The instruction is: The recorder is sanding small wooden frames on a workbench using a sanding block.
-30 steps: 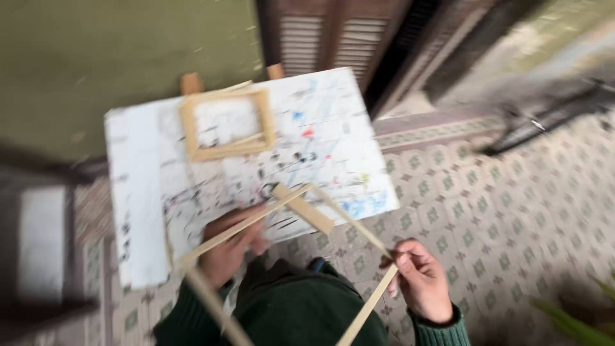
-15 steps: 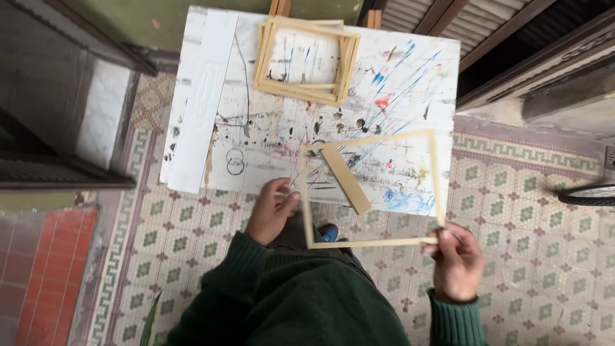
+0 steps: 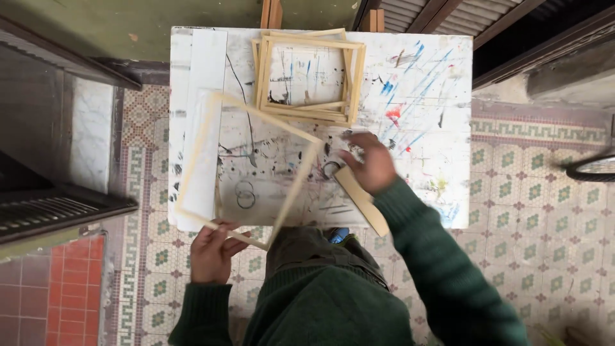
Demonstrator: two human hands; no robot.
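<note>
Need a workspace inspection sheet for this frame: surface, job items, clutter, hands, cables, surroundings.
Surface: white board used as a table top, streaked with paint and ink marks.
Job's things: thin wooden frame, tilted, held at its lower edge; stack of wooden frames lying flat at the far edge.
Clutter: loose wooden strip at the near edge; white panel lying along the left side.
Grippers: left hand grips the thin frame; right hand is over the board by the strip, blurred, grip unclear.
Cables: nothing seen.
Surroundings: patterned tile floor; dark shutters at left; part of a wheel at right.
</note>
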